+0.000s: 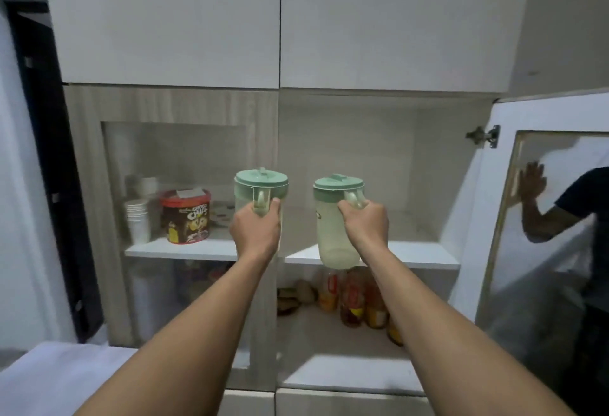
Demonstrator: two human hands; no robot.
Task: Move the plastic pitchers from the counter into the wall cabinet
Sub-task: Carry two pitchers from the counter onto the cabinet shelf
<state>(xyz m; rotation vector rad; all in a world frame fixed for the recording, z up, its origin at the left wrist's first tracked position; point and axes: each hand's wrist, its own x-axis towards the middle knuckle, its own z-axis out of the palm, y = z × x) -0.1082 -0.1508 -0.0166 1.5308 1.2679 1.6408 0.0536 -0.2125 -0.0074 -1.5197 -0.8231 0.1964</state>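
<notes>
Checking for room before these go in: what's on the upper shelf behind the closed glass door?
Behind the glass door: a red-lidded Choco Chips tub, stacked white paper cups, more cups behind. The left hand and its pitcher hide the shelf's right end.

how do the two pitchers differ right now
The left pitcher, held by the left hand, is upright and sits higher; the right pitcher, in the right hand, tilts slightly and hangs lower, showing more of its body. Both have green lids and are gripped by their handles.
</notes>
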